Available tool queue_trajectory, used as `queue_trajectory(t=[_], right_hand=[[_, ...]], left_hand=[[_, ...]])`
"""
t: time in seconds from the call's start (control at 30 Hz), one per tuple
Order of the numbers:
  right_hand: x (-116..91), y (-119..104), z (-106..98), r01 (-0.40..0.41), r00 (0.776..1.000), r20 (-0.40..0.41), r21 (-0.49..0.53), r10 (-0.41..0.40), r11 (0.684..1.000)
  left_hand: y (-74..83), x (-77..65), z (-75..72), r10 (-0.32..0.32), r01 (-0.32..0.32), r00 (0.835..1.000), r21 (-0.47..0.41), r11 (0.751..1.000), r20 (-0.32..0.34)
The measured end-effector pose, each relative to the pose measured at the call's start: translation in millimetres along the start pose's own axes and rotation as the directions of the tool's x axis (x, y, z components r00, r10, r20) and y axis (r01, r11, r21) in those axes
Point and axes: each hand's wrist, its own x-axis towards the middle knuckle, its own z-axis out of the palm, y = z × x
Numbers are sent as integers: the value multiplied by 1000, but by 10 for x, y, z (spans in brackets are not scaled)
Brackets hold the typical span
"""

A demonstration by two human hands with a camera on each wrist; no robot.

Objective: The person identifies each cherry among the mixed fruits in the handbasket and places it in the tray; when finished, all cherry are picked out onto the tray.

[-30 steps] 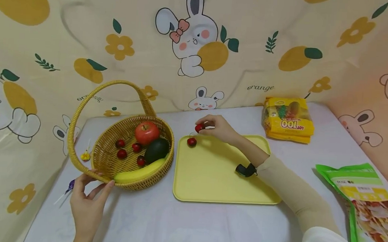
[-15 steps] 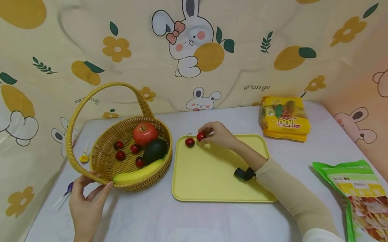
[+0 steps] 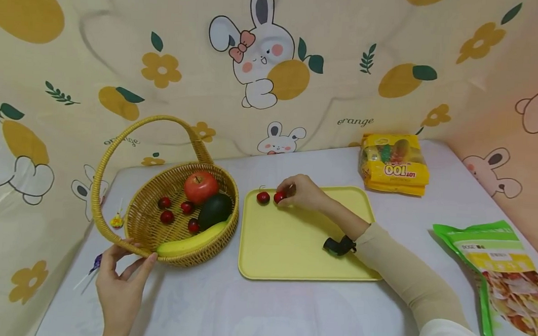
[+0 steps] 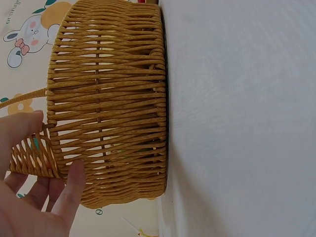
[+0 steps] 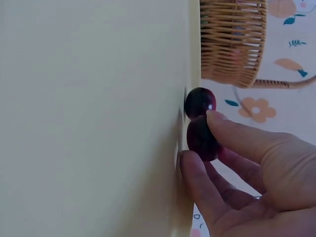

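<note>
Your right hand (image 3: 305,193) pinches a dark red cherry (image 3: 279,197) between thumb and fingertips, low over the far-left part of the yellow tray (image 3: 292,245); whether the fruit bears on the surface you cannot tell. Expect it to be light and fairly firm, with glossy skin that could slip or roll under a lopsided squeeze, so hold it gently round its widest part. A second cherry (image 3: 263,197) sits just to its left (its thin stem looks easy to snap, so the round body is the better hold). Your left hand (image 3: 121,282) grips the wicker basket (image 4: 108,108) at its near-left rim, thumb and fingers about the foot of the handle. The weave looks springy yet sturdy, and the fruit inside probably adds weight, making that thick joint a sound place to steady it.
</note>
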Motion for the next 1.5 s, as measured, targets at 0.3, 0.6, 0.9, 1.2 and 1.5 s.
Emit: queue_trajectory(t=[0.3, 0.6, 0.9, 1.2, 1.5], right_hand=[[-15, -23, 23, -29, 1000, 1, -19, 29, 999], [39, -230, -66, 54, 992, -108, -89, -63, 995], [682, -1366, 240, 396, 917, 45, -2, -396, 918], [1284, -2025, 866, 208, 665, 711, 118, -229, 971], [1460, -1940, 1205, -85, 493, 863, -75, 107, 994]], left_hand=[[-16, 3, 0, 11, -11, 1000, -6, 1000, -5], [-13, 12, 3, 7, -7, 1000, -9, 1000, -2], [-21, 6, -5, 2, -2, 1000, -22, 1000, -8], [-27, 36, 26, 40, -39, 999, -52, 998, 33], [-27, 31, -19, 39, -39, 999, -4, 999, 26]])
